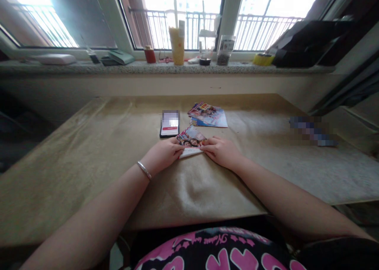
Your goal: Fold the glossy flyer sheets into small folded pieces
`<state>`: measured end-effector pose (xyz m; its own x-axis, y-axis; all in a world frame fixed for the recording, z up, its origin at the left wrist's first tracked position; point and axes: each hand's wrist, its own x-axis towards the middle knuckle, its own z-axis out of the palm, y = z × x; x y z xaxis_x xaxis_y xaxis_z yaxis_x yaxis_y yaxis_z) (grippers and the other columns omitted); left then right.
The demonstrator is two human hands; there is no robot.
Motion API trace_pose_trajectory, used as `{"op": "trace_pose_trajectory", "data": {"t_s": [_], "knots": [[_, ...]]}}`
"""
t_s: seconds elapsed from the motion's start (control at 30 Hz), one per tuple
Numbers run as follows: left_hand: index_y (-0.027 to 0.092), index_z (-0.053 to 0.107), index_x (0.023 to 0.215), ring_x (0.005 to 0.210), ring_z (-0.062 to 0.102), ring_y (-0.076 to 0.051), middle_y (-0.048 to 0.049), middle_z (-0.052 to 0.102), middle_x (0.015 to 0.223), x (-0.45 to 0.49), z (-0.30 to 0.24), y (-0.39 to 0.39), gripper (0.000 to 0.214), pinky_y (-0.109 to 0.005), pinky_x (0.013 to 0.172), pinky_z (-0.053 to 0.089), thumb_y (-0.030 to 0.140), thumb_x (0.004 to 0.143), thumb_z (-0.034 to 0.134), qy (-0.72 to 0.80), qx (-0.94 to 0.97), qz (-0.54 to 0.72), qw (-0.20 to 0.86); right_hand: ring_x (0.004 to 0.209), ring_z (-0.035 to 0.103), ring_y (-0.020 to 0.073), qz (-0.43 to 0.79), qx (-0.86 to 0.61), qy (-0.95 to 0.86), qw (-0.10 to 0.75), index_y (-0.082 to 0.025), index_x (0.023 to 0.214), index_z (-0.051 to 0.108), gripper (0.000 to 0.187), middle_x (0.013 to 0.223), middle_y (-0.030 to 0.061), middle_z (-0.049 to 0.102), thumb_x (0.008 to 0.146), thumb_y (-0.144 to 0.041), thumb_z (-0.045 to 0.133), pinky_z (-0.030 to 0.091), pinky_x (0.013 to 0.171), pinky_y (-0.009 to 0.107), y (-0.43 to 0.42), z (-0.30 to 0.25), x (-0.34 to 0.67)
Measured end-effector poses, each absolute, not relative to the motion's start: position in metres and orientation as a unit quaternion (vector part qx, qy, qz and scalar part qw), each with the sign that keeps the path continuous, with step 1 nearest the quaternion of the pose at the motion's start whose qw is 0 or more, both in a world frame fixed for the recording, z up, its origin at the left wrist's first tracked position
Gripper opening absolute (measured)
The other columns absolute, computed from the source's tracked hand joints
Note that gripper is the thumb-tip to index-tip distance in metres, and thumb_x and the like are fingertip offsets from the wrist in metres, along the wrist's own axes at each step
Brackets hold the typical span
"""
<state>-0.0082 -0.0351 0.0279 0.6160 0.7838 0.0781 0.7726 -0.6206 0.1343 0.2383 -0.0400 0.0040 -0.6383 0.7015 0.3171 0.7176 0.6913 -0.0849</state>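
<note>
A folded sheet of colourful printed paper point(191, 140) lies on the tan table point(89, 151) between my two hands. My left hand point(162, 153), a silver bangle on its wrist, presses and pinches the paper's left edge. From the other side my right hand point(220, 150) pinches the right edge with curled fingers. A phone point(169, 124) with a lit screen lies just beyond the paper. More printed sheets point(208, 115) lie stacked a little farther back on the right.
A windowsill point(74, 67) runs behind the table with a yellow cup point(177, 45), a red jar point(149, 54), a clear container point(225, 49), a yellow tape roll point(263, 59) and a dark bag point(308, 45). A blurred object point(312, 131) lies at the right of the table.
</note>
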Motion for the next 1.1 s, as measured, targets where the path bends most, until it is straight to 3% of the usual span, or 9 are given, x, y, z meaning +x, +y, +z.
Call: {"op": "trace_pose_trajectory", "data": {"t_s": [0.57,0.7,1.1], "knots": [[0.023,0.072,0.086,0.074,0.057,-0.016,-0.0042,0.063,0.091,0.002,0.03,-0.045,0.033,-0.025,0.058,0.038,0.039,0.093,0.043,0.471,0.879,0.059,-0.039,0.088,0.056,0.019,-0.029,-0.4,-0.901,0.162,-0.025,0.102,0.073,0.026,0.096,0.0062,0.068,0.092,-0.028,0.049,0.041,0.071,0.03,-0.041,0.005,0.236],[0.018,0.068,0.081,0.08,0.056,-0.017,-0.0059,0.063,0.091,0.007,0.03,-0.046,0.028,-0.025,0.063,0.04,0.034,0.092,0.047,0.468,0.879,0.066,-0.059,0.088,0.056,0.019,-0.029,-0.404,-0.901,0.157,-0.025,0.101,0.073,0.025,0.097,0.0065,0.068,0.092,-0.027,0.049,0.041,0.072,0.03,-0.041,0.006,0.236],[0.02,0.07,0.094,0.083,0.055,-0.019,-0.0069,0.063,0.09,0.01,0.028,-0.05,0.027,-0.028,0.067,0.043,0.032,0.093,0.045,0.427,0.899,0.066,-0.066,0.089,0.058,0.0183,-0.016,-0.403,-0.9,0.167,-0.026,0.1,0.073,0.024,0.099,0.0057,0.069,0.092,-0.027,0.05,0.042,0.073,0.029,-0.041,0.007,0.236]]}}
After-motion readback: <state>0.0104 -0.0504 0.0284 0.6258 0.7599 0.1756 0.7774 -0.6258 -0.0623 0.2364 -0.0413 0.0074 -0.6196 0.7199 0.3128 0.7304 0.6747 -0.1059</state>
